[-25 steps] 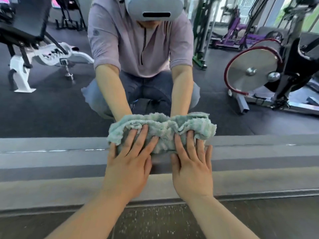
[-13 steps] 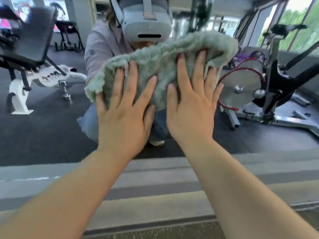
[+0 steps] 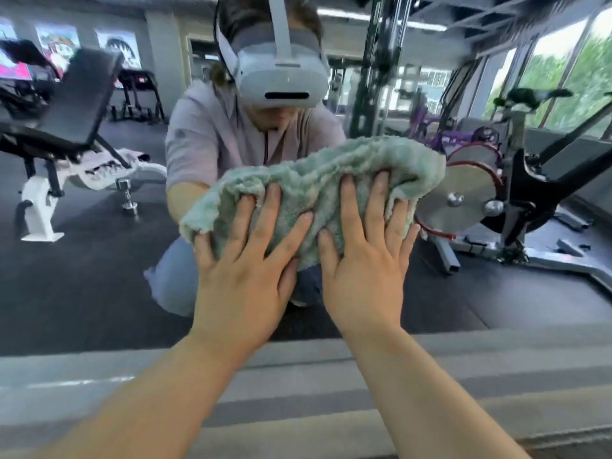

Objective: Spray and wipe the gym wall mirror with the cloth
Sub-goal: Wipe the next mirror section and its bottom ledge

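A pale green terry cloth point(image 3: 318, 180) lies bunched flat against the wall mirror point(image 3: 82, 293), at about chest height in the reflection. My left hand point(image 3: 245, 270) presses on the cloth's lower left with straight, spread fingers. Beside it, my right hand point(image 3: 367, 260) presses on the lower right the same way. Both palms hang below the cloth's bottom edge. No spray bottle is in sight.
The mirror's grey base ledge point(image 3: 298, 392) runs across the bottom. Reflected in the glass are a person wearing a headset point(image 3: 281, 77), a black weight bench point(image 3: 66, 127) at left, a small dumbbell point(image 3: 127, 197) on the floor, and an exercise bike point(image 3: 496, 200) at right.
Both hands have pushed the cloth up the mirror from its bottom edge to mid height, then eased it slightly down and to the right over the last half second.
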The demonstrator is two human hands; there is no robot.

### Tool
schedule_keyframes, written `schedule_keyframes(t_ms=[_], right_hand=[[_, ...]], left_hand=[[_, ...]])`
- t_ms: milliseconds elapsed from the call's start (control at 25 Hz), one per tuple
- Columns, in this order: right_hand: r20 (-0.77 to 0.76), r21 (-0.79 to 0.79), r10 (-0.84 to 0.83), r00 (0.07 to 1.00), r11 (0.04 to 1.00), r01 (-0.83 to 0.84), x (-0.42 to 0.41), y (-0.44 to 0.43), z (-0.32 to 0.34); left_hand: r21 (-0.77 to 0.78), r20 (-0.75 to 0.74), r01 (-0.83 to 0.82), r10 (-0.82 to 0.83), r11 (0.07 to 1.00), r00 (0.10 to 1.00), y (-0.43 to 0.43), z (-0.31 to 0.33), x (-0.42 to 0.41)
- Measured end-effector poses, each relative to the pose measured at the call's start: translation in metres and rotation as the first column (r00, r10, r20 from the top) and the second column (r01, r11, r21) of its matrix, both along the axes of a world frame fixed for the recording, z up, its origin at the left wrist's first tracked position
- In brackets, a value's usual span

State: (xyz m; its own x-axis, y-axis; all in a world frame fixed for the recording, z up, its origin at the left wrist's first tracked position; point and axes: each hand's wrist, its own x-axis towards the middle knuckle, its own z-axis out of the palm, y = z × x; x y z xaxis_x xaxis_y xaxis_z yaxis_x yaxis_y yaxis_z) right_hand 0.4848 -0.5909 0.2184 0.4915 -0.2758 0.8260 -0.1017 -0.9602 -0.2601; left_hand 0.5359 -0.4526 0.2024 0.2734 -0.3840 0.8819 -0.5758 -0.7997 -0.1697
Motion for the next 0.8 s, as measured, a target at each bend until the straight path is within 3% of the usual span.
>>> schedule_keyframes(t_ms=[160,280,480,680,800], right_hand=[[-0.232,-0.026,-0.040,0.972,0.999,0.035,-0.026,-0.003,-0.134],[-0.300,0.046,-0.013,0.954,0.999,0.028,-0.044,-0.006,-0.190],[-0.324,0.133,0.022,0.946,0.991,0.023,-0.045,0.001,-0.199],[-0.365,0.153,0.016,0.931,0.987,0.044,-0.052,0.004,-0.204],[-0.366,0.177,0.031,0.930,0.984,0.037,-0.051,0.007,-0.198]], left_hand=[[0.176,-0.242,-0.005,0.048,0.984,0.969,0.022,-0.133,-0.020],[0.142,-0.303,0.015,0.029,0.990,0.953,0.027,-0.173,-0.032],[0.018,-0.271,0.010,-0.005,1.000,0.963,0.017,-0.182,-0.037],[0.017,-0.379,0.025,-0.017,1.000,0.925,0.006,-0.189,-0.052],[-0.031,-0.433,-0.047,0.029,0.998,0.901,0.005,-0.174,-0.052]])
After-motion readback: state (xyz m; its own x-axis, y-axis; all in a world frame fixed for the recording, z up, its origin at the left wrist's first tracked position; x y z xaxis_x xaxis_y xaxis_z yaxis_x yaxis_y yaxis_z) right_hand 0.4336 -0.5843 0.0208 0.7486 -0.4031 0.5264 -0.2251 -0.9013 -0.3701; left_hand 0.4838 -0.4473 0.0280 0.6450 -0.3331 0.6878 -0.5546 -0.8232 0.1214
